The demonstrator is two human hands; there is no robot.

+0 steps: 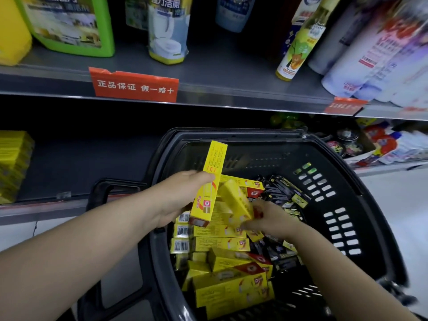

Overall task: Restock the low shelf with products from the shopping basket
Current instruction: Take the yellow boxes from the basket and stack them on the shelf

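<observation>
Left hand [179,195] grips a long yellow box [209,181] upright, thumb curled across its front. Right hand [266,218] pinches a second yellow box [236,200], tilted, above the basket [342,218].

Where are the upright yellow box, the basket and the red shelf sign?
Upright yellow box [215,158]: head view, its long printed face.
Basket [231,132]: head view, its far rim.
Red shelf sign [134,85]: head view, its middle.

We get soft light from overhead, yet the low shelf [76,163] recess lies in deep shadow. The bottles [375,52] top right smear into blur, and our wide lens bows the upper shelf [231,98] edge.
</observation>
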